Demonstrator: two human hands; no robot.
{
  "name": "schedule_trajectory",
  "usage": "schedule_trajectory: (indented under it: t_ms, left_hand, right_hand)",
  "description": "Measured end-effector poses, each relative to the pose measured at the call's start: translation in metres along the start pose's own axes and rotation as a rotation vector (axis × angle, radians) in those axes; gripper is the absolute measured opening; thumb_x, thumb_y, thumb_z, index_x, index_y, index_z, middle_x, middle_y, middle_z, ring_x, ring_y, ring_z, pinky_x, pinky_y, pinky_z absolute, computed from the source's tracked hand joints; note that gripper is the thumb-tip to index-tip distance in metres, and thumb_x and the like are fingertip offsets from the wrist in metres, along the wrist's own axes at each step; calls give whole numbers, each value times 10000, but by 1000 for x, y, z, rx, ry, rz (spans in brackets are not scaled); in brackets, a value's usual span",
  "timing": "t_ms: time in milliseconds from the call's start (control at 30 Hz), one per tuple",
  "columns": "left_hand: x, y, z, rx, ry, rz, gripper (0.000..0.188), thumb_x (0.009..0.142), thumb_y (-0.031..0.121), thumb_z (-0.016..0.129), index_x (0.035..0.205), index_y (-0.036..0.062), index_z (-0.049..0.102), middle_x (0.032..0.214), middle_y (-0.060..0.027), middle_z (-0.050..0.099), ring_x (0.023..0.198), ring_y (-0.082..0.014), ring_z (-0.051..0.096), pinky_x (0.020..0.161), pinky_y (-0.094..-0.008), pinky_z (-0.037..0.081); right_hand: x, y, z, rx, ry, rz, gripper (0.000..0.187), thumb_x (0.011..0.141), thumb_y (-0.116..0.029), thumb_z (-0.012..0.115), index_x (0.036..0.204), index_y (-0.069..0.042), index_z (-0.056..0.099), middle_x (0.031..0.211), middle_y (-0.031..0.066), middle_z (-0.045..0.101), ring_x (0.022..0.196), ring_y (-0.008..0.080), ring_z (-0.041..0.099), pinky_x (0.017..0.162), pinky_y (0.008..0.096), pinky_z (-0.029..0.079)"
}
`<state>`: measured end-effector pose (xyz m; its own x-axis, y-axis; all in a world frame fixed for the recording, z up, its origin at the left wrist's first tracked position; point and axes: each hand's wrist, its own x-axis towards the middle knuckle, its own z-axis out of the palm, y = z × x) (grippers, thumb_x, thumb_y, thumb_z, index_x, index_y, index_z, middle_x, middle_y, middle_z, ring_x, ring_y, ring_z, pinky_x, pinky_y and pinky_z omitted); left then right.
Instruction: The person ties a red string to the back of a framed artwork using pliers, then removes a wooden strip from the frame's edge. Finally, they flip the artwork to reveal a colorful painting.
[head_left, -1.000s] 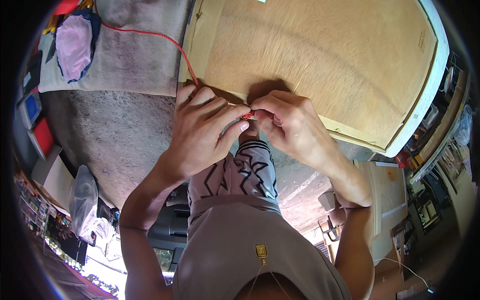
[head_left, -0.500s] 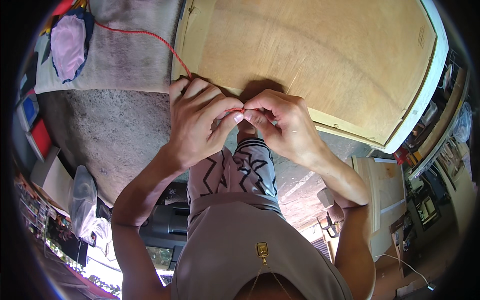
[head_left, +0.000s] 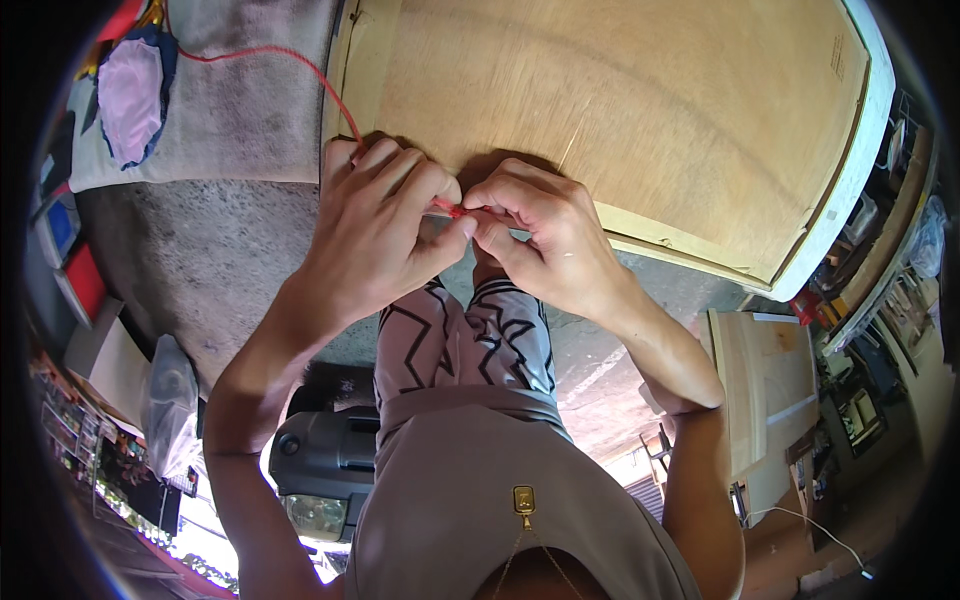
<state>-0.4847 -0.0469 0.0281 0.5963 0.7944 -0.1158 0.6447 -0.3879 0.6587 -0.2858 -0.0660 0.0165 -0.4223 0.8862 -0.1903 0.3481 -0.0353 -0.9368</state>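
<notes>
A thin red cord (head_left: 268,50) runs from the upper left down across the grey cloth and under the fingers of my left hand (head_left: 375,225). That hand is closed, with a short stretch of the cord showing between its thumb and index finger. My right hand (head_left: 550,235) pinches the cord close beside it, where a small red knot or loop sits between the fingertips of both hands. The exact form of the knot is too small to make out. Both hands are at the near edge of a light plywood panel (head_left: 600,90).
Grey cloth (head_left: 250,120) covers a surface at the left, with a pink and navy fabric piece (head_left: 133,95) on it. A dark plastic case (head_left: 325,455) stands by my legs. Lower right, wooden boards (head_left: 765,385) lean near a white cable (head_left: 815,530). A clear plastic bag (head_left: 168,405) is at left.
Both hands have shifted slightly left and up with the cord. The fingertips have drawn slightly apart around the knot, showing more red there.
</notes>
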Motion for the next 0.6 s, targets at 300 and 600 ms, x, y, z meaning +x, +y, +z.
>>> schedule_trajectory:
  t_ms: [300, 600]
  left_hand:
    - [19, 8, -27, 459, -321, 290, 231, 871, 266, 638, 798, 48, 614, 746, -54, 574, 783, -216, 592, 827, -393, 399]
    - [35, -11, -38, 245, -432, 371, 165, 729, 123, 639, 821, -10, 602, 723, -115, 617, 800, -288, 621, 840, -397, 431]
  right_hand:
    - [-6, 15, 8, -87, 150, -126, 143, 809, -39, 641, 942, -7, 683, 873, 101, 569, 675, 216, 609, 588, 326, 502]
    - [-7, 18, 9, -100, 190, -216, 164, 754, -57, 688, 916, -31, 683, 885, 81, 592, 690, 267, 626, 608, 360, 529]
